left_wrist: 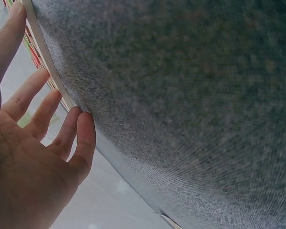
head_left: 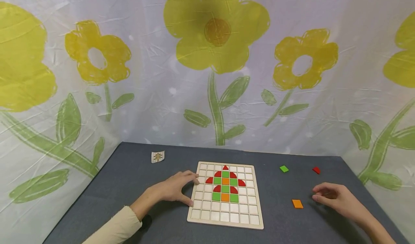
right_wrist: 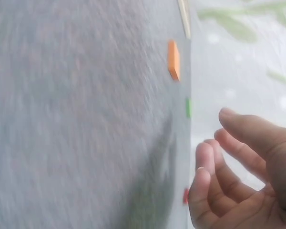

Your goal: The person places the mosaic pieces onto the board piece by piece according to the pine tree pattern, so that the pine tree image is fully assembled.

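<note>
A wooden grid board (head_left: 227, 213) bears a figure of red, green and orange pieces set in its cells. My left hand (head_left: 172, 188) rests along the board's left edge, thumb near the lower part and fingertips at the upper part. In the left wrist view, the fingers (left_wrist: 21, 98) reach the board's side, spread and fairly straight. My right hand (head_left: 337, 200) hovers over the table at the right, fingers loosely bent, holding nothing. Nearest it lies an orange square tile (head_left: 297, 203); a red piece (head_left: 316, 170) and a green square tile (head_left: 284, 168) lie farther back.
A small patterned card (head_left: 157, 157) lies at the back left of the dark table (head_left: 275, 229). Behind the table hangs a curtain (head_left: 146, 103) printed with yellow flowers. Bare table surface shows between the board and the loose tiles.
</note>
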